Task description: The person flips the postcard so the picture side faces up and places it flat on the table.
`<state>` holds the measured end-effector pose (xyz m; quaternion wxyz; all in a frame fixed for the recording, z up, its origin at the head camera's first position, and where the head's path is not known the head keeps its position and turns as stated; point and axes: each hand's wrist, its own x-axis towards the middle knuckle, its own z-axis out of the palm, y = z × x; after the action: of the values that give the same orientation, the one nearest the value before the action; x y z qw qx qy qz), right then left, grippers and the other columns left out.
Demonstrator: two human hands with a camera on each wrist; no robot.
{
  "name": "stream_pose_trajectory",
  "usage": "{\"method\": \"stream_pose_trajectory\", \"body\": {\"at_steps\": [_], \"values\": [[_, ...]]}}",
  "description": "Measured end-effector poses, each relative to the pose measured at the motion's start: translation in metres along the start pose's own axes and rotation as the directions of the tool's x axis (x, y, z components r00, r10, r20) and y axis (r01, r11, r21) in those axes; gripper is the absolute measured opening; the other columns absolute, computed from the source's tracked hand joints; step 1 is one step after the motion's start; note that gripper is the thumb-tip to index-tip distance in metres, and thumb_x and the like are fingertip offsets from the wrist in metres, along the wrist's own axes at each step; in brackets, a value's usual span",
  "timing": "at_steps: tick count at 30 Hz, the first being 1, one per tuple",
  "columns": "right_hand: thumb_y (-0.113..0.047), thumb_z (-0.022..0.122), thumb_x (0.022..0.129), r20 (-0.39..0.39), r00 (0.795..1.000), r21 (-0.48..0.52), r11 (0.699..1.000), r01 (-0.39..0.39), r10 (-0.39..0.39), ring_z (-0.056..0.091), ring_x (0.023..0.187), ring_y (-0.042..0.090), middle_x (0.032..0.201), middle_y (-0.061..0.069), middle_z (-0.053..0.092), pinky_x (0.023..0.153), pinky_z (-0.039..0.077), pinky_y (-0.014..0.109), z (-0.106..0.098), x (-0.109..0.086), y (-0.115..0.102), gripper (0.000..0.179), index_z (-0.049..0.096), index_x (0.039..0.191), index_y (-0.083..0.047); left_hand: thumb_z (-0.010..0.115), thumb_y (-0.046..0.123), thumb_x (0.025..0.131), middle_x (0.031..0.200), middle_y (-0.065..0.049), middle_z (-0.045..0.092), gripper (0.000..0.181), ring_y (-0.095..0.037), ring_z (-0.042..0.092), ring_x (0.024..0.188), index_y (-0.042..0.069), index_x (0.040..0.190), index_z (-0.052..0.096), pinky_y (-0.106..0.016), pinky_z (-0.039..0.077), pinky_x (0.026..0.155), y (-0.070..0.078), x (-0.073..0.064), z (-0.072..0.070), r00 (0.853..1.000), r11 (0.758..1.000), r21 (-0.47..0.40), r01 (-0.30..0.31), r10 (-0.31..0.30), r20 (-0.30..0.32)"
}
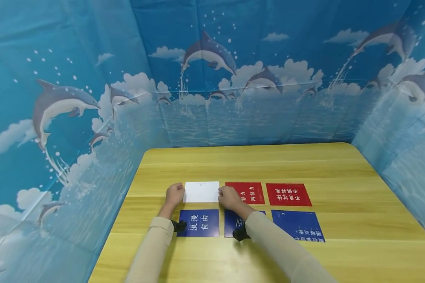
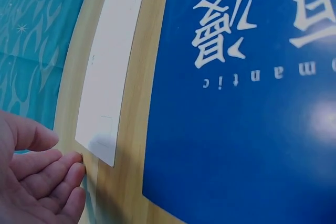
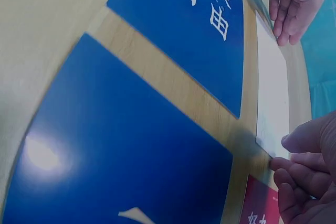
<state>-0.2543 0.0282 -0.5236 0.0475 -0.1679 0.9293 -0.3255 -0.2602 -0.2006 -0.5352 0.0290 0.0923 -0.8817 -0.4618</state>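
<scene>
A white card (image 1: pixel 202 192) lies flat at the left of the back row on the table. My left hand (image 1: pixel 175 193) is at its left edge; in the left wrist view its loosely bent fingers (image 2: pixel 55 174) are close to the card's corner, with the thumb held apart. At the opposite edge is my right hand (image 1: pixel 230 197), partly covering a red card (image 1: pixel 246 192) with white characters. The right wrist view has the right thumb (image 3: pixel 304 136) by the white card's end and the fingers low at the table. Whether either hand touches the card I cannot tell.
Another red card (image 1: pixel 289 194) lies farther right. Nearer me is a row of blue cards: one at left (image 1: pixel 199 223), a middle one (image 1: pixel 230 224) partly under my right forearm, and one at right (image 1: pixel 298 226). Dolphin-print curtains (image 1: pixel 262 118) surround the yellow wooden table (image 1: pixel 255 163).
</scene>
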Motion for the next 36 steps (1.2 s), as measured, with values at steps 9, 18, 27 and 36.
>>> {"method": "stream_pose_trajectory", "body": {"at_steps": [9,18,27,36], "values": [[-0.002,0.06,0.08,-0.016,0.997,0.117,0.991,-0.069,0.071,0.048,0.056,0.016,0.11,0.02,0.062,0.047,0.039,0.023,0.006,0.004,-0.001,0.02,0.067,0.096,0.008,0.043,-0.003,0.085,0.113,-0.021,0.06,0.033,-0.027,0.057,0.093,-0.01,0.112,0.061,-0.029,0.041,0.06,0.001,-0.002,0.003,0.999,0.999,0.039,-0.031,0.032,-0.029],[0.001,0.059,0.08,-0.066,0.982,0.294,0.944,-0.148,0.175,0.052,0.061,0.021,0.09,0.017,0.064,0.044,0.04,0.025,0.01,0.004,0.0,0.027,0.065,0.105,0.009,0.06,-0.012,0.067,0.068,-0.006,0.047,0.013,-0.017,0.038,0.064,-0.003,0.07,0.052,-0.027,0.032,0.057,-0.002,0.002,0.003,0.994,0.987,0.133,-0.088,0.096,-0.051],[0.0,0.063,0.076,-0.092,0.946,0.383,0.888,-0.256,0.312,0.057,0.08,0.025,0.093,0.016,0.064,0.061,0.05,0.031,0.01,0.007,-0.001,0.027,0.067,0.102,0.007,0.068,-0.011,0.065,0.087,-0.012,0.061,0.044,-0.024,0.055,0.083,-0.012,0.109,0.061,-0.035,0.047,0.075,-0.006,0.005,0.001,0.995,0.997,0.029,-0.078,0.079,-0.06],[-0.005,0.066,0.078,-0.09,0.905,0.473,0.817,-0.33,0.417,0.057,0.082,0.027,0.102,0.021,0.063,0.058,0.049,0.03,0.012,0.009,-0.006,0.032,0.064,0.107,0.009,0.068,-0.004,0.077,0.081,-0.011,0.062,0.018,-0.022,0.056,0.076,-0.009,0.095,0.066,-0.032,0.049,0.068,-0.005,0.004,-0.005,0.99,0.992,-0.033,-0.119,0.116,-0.077]]}}
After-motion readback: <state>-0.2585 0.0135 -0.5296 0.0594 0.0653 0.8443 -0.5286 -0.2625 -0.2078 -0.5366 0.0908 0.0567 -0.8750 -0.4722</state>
